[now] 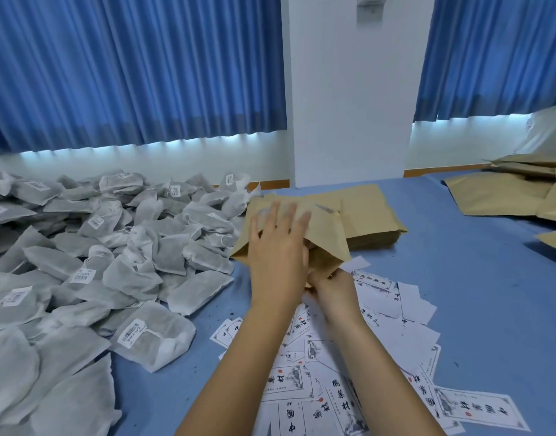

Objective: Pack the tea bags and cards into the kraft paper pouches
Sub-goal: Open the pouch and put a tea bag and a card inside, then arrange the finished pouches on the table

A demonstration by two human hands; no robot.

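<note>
Kraft pouch (328, 237), held at table centre by two hands.
The left hand (276, 250) is laid flat on the pouch's upper face, fingers straight and spread, somewhat blurred. The pouch's near edge is gripped by the right hand (333, 291), whose curled fingers are partly hidden beneath the paper. A stack of pouches (372, 215) lies just behind, tea bags (113, 253) are heaped left, and cards (383, 344) are scattered on the blue table (478, 278).
</note>
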